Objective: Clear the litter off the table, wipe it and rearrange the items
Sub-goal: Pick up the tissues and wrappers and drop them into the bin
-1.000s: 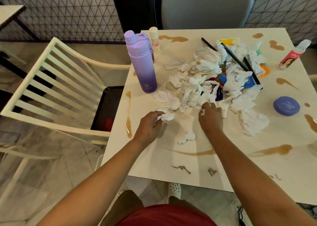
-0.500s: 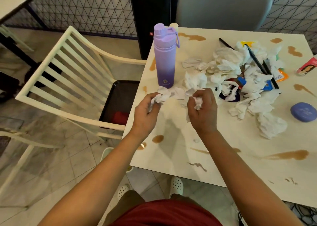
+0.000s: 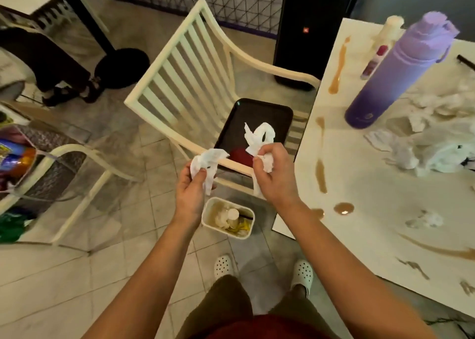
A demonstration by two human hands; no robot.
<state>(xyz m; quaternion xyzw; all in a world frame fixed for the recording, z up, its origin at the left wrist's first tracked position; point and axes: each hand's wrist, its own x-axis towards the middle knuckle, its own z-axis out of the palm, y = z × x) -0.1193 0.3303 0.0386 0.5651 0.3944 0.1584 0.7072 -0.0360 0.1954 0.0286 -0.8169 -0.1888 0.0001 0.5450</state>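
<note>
Both hands have swung away from the table since the earlier frame and are now hovering over the tiled floor beside it, above a small cream bin point(image 3: 227, 218). Left hand point(image 3: 193, 187) is gripping a crumpled white tissue point(image 3: 207, 164), thumb and curled fingers closed round it; right hand point(image 3: 275, 174) is clutching a second wad of tissue point(image 3: 259, 138), its twisted, soft paper ends sticking up and hanging below the fist. That bin is rectangular with rounded corners and is already holding pale scraps, a round white cap and something yellow. Behind the hands a cream slatted wooden chair point(image 3: 190, 81) is carrying a glossy black tray point(image 3: 257, 117) with a red object on it. On the white table point(image 3: 385, 189), smeared with brown liquid streaks and drops, more crumpled tissues point(image 3: 437, 143) are lying heaped beside a matte purple bottle point(image 3: 395, 71) shading from lilac to deeper violet, bearing a small round emblem too blurred to read. Just behind it a slim cream tube point(image 3: 380, 48) with a pink label is standing; its writing is illegible. One black speaker point(image 3: 308, 30) is showing a small red badge, unreadable.
</note>
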